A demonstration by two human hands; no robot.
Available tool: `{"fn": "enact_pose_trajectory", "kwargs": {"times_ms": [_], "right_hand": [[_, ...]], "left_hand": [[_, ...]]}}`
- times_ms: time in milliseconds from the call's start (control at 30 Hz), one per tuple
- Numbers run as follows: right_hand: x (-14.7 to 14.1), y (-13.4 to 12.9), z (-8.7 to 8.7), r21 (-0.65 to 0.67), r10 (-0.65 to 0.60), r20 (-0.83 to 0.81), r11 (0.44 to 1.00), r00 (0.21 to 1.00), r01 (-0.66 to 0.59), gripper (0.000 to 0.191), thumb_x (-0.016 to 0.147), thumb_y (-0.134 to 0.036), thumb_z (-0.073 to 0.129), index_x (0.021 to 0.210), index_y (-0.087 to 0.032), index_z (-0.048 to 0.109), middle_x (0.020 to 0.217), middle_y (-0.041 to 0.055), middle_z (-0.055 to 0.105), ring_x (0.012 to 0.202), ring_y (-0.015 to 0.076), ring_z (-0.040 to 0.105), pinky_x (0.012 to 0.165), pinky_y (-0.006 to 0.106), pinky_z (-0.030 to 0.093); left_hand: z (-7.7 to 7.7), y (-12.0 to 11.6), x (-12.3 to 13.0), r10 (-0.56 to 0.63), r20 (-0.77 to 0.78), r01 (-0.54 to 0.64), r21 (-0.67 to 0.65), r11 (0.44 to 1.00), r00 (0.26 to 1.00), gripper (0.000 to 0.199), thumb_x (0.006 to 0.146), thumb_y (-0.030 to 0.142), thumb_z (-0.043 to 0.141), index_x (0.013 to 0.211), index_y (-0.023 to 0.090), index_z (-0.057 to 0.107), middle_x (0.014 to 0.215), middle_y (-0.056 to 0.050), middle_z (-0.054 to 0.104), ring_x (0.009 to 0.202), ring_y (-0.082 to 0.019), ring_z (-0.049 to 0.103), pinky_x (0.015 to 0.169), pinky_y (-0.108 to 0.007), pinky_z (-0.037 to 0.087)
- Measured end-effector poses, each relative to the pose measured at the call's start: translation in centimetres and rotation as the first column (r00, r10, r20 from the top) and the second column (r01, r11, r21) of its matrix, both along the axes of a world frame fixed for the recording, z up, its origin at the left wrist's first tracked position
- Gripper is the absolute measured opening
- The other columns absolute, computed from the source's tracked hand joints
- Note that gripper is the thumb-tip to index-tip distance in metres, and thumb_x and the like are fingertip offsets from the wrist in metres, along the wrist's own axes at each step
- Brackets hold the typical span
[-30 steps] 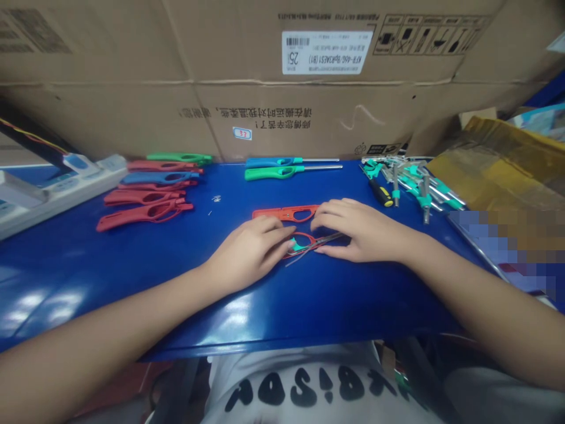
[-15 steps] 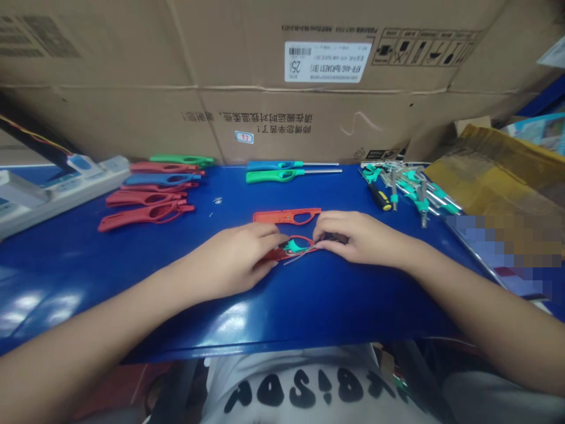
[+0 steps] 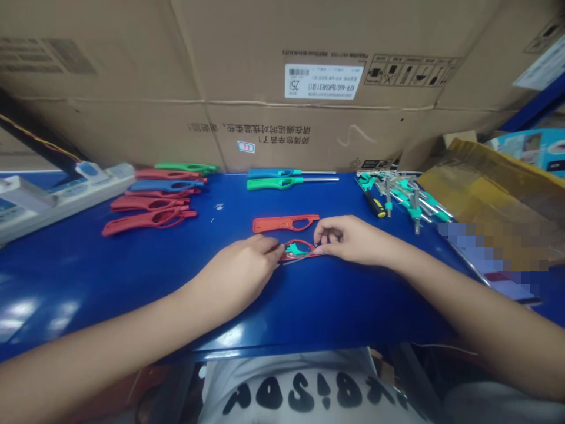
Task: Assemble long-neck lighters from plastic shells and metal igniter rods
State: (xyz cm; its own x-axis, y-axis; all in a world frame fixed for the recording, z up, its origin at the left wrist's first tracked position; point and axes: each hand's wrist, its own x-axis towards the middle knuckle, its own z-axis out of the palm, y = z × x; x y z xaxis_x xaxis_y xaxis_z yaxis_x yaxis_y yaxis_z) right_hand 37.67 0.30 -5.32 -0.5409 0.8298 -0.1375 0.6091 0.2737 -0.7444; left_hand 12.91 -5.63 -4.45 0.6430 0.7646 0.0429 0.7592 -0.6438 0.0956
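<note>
Low over the blue table, my left hand [image 3: 249, 265] grips the rear part of an open red lighter shell [image 3: 304, 241], its fingers covering that end. A green trigger [image 3: 297, 250] sits inside the shell's loop. My right hand [image 3: 351, 240] pinches at the shell's front end with thumb and fingertip, where a thin grey wire [image 3: 295, 259] runs up to it. Whether it also grips the shell edge is hidden. Just beyond both hands lies the other red shell half [image 3: 271, 224], inner side up.
Red, blue and green lighter shells [image 3: 145, 221] lie at left beside a white power strip [image 3: 66, 203]. Two lighters with metal rods [image 3: 276, 184] lie at the back. At right are several green-and-metal nozzle parts [image 3: 404, 197], a black-yellow screwdriver [image 3: 376, 205] and a yellow-taped box [image 3: 481, 188].
My right hand's fingers have curled and shifted slightly at the shell's front end. My left hand has turned a little over the shell. The camera view has tilted slightly upward.
</note>
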Motion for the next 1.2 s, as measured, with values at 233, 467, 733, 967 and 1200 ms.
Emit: {"fn": "enact_pose_trajectory", "kwargs": {"times_ms": [233, 467, 733, 967, 1200], "right_hand": [[0.3, 0.2, -0.1, 0.000, 0.006, -0.029, 1.000, 1.000, -0.006, 0.021, 0.077, -0.034, 0.075, 0.083, -0.017, 0.065, 0.063, -0.0056, 0.049, 0.055, 0.0085, 0.038, 0.050, 0.023, 0.031], [1.0, -0.1, 0.0, 0.271, 0.073, -0.037, 0.961, 0.997, -0.060, 0.010, 0.086, -0.026, 0.066, 0.090, -0.018, 0.069, 0.078, -0.0003, 0.060, 0.059, 0.0091, 0.045, 0.055, 0.024, 0.037], [1.8, 0.0, 0.1, 0.537, 0.227, -0.004, 0.822, 0.974, -0.190, 0.017, 0.090, -0.017, 0.061, 0.103, -0.022, 0.069, 0.104, 0.0061, 0.064, 0.099, 0.0193, 0.061, 0.087, 0.033, 0.049], [1.2, -0.7, -0.2, 0.528, 0.243, 0.178, 0.794, 0.954, -0.301, 0.010, 0.091, -0.023, 0.062, 0.100, -0.022, 0.067, 0.107, 0.0050, 0.064, 0.092, 0.0187, 0.063, 0.079, 0.031, 0.050], [5.1, 2.8, 0.1, 0.690, -0.327, 0.242, 0.720, 0.913, 0.075, 0.025, 0.092, -0.027, 0.054, 0.112, -0.018, 0.065, 0.112, 0.0123, 0.066, 0.101, 0.0280, 0.063, 0.086, 0.040, 0.051]], "left_hand": [[-0.3, 0.7, -0.8, 0.027, 0.039, -0.024, -0.060, 0.998, 0.999, 0.036, 0.102, 0.020, 0.044, 0.127, 0.019, 0.070, 0.116, -0.015, 0.065, 0.099, -0.028, 0.066, 0.086, -0.044, 0.058], [-1.0, 1.5, -1.2, 0.015, 0.172, 0.003, -0.103, 0.995, 0.985, 0.033, 0.101, 0.019, 0.049, 0.124, 0.018, 0.071, 0.113, -0.012, 0.067, 0.100, -0.024, 0.067, 0.092, -0.038, 0.057], [-1.4, 1.8, -1.2, -0.059, 0.223, 0.065, -0.023, 0.998, 0.973, 0.031, 0.103, 0.027, 0.048, 0.121, 0.020, 0.072, 0.108, -0.011, 0.067, 0.099, -0.023, 0.067, 0.091, -0.038, 0.055], [-1.6, 2.4, -1.5, -0.100, 0.232, 0.105, -0.011, 0.994, 0.968, 0.031, 0.101, 0.024, 0.050, 0.125, 0.021, 0.070, 0.115, -0.010, 0.067, 0.101, -0.024, 0.065, 0.091, -0.039, 0.055], [-1.4, 2.9, -1.7, -0.130, 0.216, 0.130, 0.016, 0.991, 0.968, 0.032, 0.102, 0.025, 0.049, 0.127, 0.023, 0.068, 0.117, -0.009, 0.068, 0.104, -0.024, 0.065, 0.093, -0.040, 0.054]]}}
